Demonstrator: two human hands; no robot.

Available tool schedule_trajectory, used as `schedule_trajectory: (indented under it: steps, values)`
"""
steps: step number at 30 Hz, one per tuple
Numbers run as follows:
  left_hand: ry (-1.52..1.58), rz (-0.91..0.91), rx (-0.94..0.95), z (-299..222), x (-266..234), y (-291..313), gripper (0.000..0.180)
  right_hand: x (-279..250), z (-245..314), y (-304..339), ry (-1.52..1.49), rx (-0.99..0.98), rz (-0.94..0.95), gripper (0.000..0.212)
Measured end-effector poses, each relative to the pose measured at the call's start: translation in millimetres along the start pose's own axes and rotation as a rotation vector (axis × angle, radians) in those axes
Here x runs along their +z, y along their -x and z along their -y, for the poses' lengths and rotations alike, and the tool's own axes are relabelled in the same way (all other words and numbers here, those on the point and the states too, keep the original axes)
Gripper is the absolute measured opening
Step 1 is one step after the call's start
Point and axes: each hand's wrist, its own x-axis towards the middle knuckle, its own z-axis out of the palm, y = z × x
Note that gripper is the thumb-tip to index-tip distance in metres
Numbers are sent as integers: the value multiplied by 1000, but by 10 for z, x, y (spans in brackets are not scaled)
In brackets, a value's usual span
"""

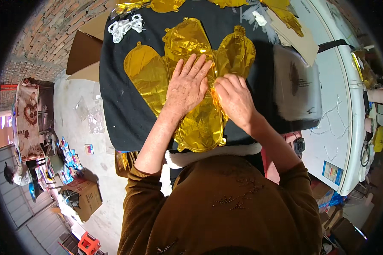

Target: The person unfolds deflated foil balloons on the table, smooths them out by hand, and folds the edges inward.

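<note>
Spread over the black cloth on the table is a flat gold foil balloon [198,127] with several rounded lobes and small tabs at its edges. My left hand [187,87] lies flat on its middle, fingers stretched out toward the far end. Just to the right, my right hand [235,98] is closed, its fingertips pressed together on the foil's right edge by the crease. A bit of crumpled foil shows next to those fingers. What lies under my left palm is hidden.
White string bundles [125,28] lie at the far left of the black cloth [115,85]. More gold foil [166,4] sits along the far edge. A clear plastic package [297,83] is at the right, beside a white surface [327,140]. Cardboard boxes [83,197] stand on the floor.
</note>
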Motion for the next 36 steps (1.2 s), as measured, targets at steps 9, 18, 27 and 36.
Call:
schedule_trajectory:
  steps: [9, 18, 27, 36]
  values:
    - [-28, 20, 0, -9, -111, 4, 51, -265, 72, 63, -297, -92, 104, 14]
    - [-33, 23, -1, -19, -190, 16, 51, 168, -742, -1031, -135, -53, -89, 26]
    - [-57, -2, -12, 0, -231, 8, 51, 246, -661, -1051, -163, -40, -105, 30]
    - [-66, 22, -20, 21, -199, 11, 54, 311, -626, -1178, 62, -43, -2, 14]
